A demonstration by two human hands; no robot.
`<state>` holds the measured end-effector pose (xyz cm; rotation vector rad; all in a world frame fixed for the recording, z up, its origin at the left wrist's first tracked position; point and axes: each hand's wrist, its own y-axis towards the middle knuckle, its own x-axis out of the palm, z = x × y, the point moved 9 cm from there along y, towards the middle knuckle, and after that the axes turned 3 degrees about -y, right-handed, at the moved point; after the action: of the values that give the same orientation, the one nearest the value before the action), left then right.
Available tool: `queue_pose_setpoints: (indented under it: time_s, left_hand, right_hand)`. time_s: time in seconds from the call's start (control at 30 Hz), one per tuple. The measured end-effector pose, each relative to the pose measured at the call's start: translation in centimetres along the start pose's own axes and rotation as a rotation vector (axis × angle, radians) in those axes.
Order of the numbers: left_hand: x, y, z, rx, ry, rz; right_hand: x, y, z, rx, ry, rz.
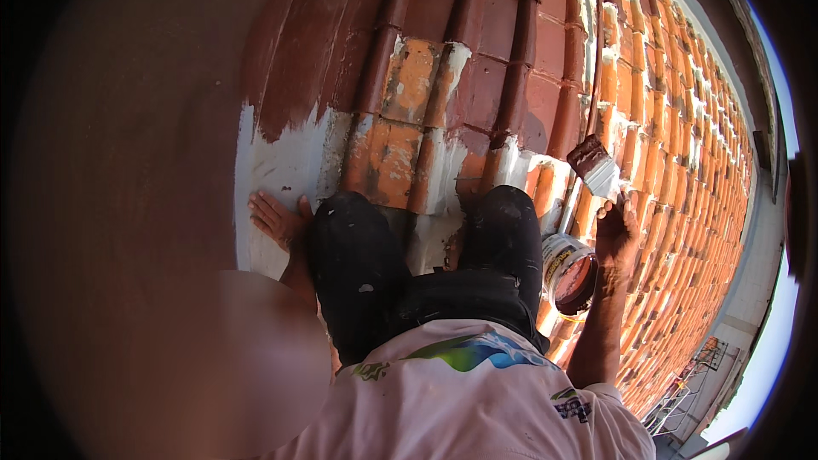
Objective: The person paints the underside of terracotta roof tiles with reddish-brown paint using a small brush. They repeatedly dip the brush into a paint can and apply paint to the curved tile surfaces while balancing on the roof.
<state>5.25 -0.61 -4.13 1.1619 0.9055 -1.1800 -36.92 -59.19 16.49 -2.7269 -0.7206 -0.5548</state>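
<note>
Head view: the right hand [617, 226] pinches a paint-coated brush [594, 165] in its grip near a paint bucket [558, 262]; the left hand [280, 220] rests spread on pale roofing [285, 162].

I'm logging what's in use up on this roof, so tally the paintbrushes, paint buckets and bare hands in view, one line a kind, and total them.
Paintbrush: 1
Paint bucket: 1
Bare hands: 2 (left hand, right hand)
Total: 4
</note>
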Motion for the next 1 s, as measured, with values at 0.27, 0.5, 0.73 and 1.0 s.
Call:
queue_pose_setpoints:
  time_s: [0.27,0.5,0.73,1.0]
  left_hand:
    - [-2.2,-0.3,1.2,0.056,-0.094,0.057]
    - [-2.3,-0.1,1.3,0.079,-0.059,0.013]
    - [-2.3,-0.1,1.6,0.094,-0.05,0.039]
    - [-2.7,-0.3,1.7,0.103,-0.05,0.065]
  right_hand:
    - [26.4,18.1,23.4,0.134,-0.1,-0.172]
    - [34.6,20.3,30.1,0.028,-0.328,-0.234]
    - [34.8,24.3,30.2,0.01,-0.233,-0.161]
    - [35.5,24.8,29.0,-0.134,-0.138,0.041]
